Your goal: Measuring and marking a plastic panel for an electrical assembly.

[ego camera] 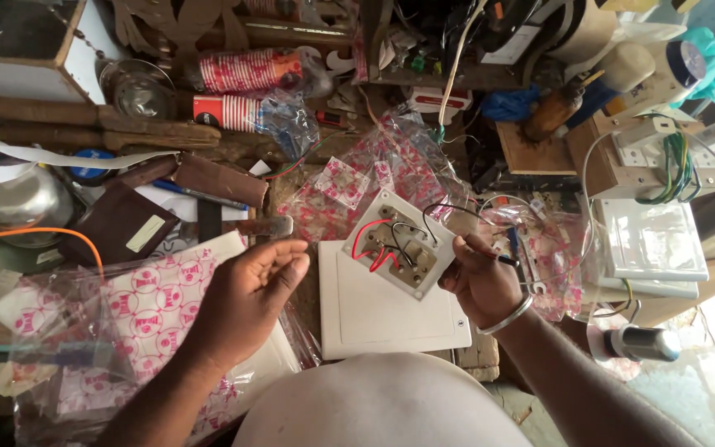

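Observation:
A small white switch plate lies back side up, tilted, on a larger white plate; red and black wires run over its brass terminals. My right hand is just right of it, fingers closed on a thin black wire and a dark-handled tool. A metal bangle circles that wrist. My left hand hovers left of the plates, fingers loosely curled and apart, holding nothing I can see.
Clear plastic bags with pink print lie at left and behind the plates. Paper cup stacks, wooden sticks, a steel bowl, white switch boards and wired sockets crowd the bench.

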